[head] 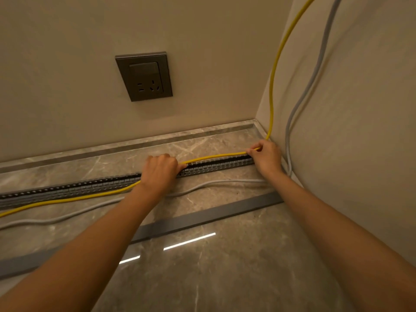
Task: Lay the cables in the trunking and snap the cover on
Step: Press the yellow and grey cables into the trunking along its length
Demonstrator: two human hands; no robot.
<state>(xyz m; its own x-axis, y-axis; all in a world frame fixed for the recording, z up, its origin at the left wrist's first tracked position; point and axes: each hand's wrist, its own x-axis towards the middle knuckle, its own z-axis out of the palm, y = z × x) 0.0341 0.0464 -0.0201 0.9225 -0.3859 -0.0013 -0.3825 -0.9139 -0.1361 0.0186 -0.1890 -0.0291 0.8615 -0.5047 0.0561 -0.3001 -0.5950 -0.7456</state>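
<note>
Both hands, left hand (160, 171) and right hand (266, 156), have fingers closed on the yellow cable (213, 156), stretched just above the open trunking (216, 165). Next it probably needs pressing down in; the grey cable (94, 207) and cover (202, 218) wait nearer.

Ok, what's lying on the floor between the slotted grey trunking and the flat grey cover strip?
In the head view, only the light grey cable lies on the marble floor between the slotted grey trunking and flat grey cover strip.

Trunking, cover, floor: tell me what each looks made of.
Trunking: looks like grey moulded plastic, matt, with thin slotted fingers along both walls.
Cover: a flat grey strip, matt, probably the same plastic; metal cannot be ruled out.
Floor: polished marble or marble-look tile, with pale veins and sharp light reflections.
</note>
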